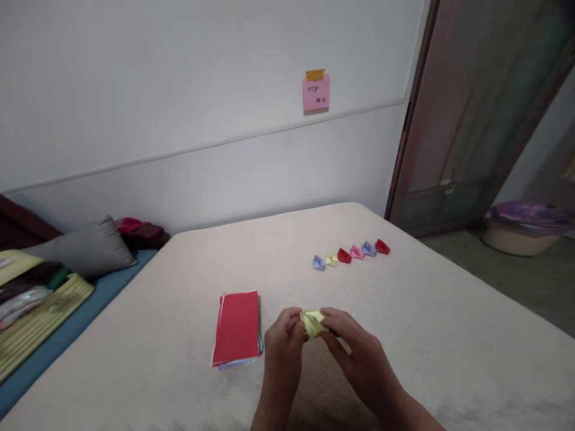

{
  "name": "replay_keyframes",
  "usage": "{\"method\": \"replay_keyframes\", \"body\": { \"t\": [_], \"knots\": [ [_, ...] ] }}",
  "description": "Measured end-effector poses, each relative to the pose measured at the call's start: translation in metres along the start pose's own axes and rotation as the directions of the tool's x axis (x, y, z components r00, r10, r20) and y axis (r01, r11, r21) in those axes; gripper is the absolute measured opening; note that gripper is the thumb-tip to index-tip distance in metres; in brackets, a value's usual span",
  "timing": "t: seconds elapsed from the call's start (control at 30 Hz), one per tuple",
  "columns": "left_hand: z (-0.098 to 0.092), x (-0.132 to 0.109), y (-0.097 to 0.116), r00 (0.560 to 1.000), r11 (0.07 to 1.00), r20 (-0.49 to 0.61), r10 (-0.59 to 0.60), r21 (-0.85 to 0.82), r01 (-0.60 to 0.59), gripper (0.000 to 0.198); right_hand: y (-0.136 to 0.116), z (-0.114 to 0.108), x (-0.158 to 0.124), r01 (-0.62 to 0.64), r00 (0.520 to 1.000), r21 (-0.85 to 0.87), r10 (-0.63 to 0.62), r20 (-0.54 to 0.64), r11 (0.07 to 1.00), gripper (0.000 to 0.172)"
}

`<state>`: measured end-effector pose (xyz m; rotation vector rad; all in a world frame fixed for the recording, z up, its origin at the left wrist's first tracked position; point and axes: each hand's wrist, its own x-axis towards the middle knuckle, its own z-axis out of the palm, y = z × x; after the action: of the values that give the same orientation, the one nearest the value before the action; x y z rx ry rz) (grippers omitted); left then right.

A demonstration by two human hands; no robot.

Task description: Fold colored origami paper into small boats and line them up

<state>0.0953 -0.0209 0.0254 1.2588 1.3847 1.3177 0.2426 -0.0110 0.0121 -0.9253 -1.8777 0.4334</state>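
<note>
Being pinched between the left hand (282, 342) and the right hand (356, 358), a folded piece of yellow paper (312, 323) is held just above a beige mattress (135, 365), near the middle of the view. Both hands are closed on it, and much of the paper is hidden by the fingers, so its exact folds cannot be made out. The forearms are cut off by the lower edge of the view.

A stack of coloured paper (236, 329) lies just left of the left hand, with a red sheet on top and other colours showing at its edges. Farther off, a row of six small folded paper boats (357, 252) is set out in lilac, yellow, red and pink.

At far left, beyond the mattress, a grey cushion (92, 248) is seen beside a cluttered yellowish mat (42, 317), whose contents are cut off and hard to identify. A pink sticky note (315, 93) is taped to the far wall, its writing too small to read. At far right, a door (449, 120) stands beside a basin with a purple cover (521, 236) on the floor.
</note>
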Motion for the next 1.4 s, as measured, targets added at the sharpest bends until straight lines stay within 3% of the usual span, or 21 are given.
{"method": "replay_keyframes", "body": {
  "t": [0.3,0.6,1.03,1.23,1.4],
  "knots": [
    [-0.001,0.001,0.0,0.999,0.991,-0.012,0.036,0.129,-0.034,0.021,-0.004,-0.001,0.001,-0.014,0.998,0.022,0.012,0.054,1.0,0.021],
    [-0.002,0.004,0.001,1.0,0.99,-0.008,0.017,0.14,-0.015,0.026,-0.006,0.001,0.001,-0.158,0.985,0.062,0.153,0.084,0.985,0.016],
    [0.003,0.007,-0.014,0.994,0.987,-0.003,-0.105,-0.122,0.104,0.032,0.006,0.006,-0.001,-0.132,0.991,-0.002,0.132,0.038,0.991,0.016],
    [0.001,0.008,-0.014,0.981,0.984,-0.156,-0.114,-0.157,0.089,0.04,0.003,0.004,0.0,-0.098,0.994,0.032,0.096,0.057,0.995,0.02],
    [-0.003,0.008,-0.01,0.971,0.981,-0.218,-0.103,-0.183,0.063,0.041,0.002,0.003,-0.002,-0.096,0.995,0.002,0.097,-0.025,0.995,0.025]
  ]
}}
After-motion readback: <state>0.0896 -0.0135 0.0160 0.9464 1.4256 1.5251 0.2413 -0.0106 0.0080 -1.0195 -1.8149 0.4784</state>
